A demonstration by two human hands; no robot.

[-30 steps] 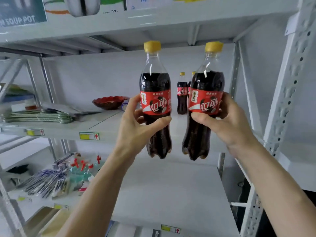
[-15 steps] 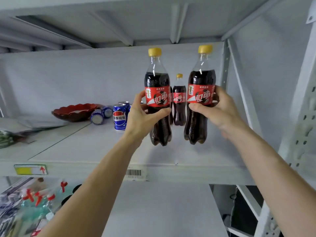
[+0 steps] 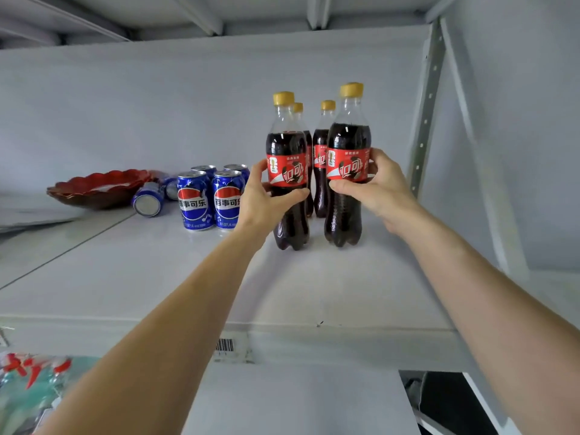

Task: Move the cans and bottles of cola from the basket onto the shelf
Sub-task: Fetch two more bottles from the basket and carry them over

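Observation:
My left hand [image 3: 266,202] grips a cola bottle [image 3: 287,146] with a red label and yellow cap; its base rests on the white shelf [image 3: 314,284]. My right hand [image 3: 379,189] grips a second, matching cola bottle [image 3: 348,139], which also stands on the shelf. Right behind them stand two more cola bottles [image 3: 320,158], partly hidden. To the left stand several upright blue cola cans [image 3: 193,200], and two blue cans [image 3: 147,199] lie on their sides. The basket is out of view.
A red scalloped dish [image 3: 97,186] sits at the shelf's back left. A perforated metal upright [image 3: 423,120] rises to the right of the bottles. A barcode label [image 3: 224,345] is on the shelf's front edge. Packaged items [image 3: 28,381] lie on the lower shelf at left.
Both hands have carried the two bottles forward and down from mid-air onto the shelf, in front of the two rear bottles. The camera has come closer to the shelf.

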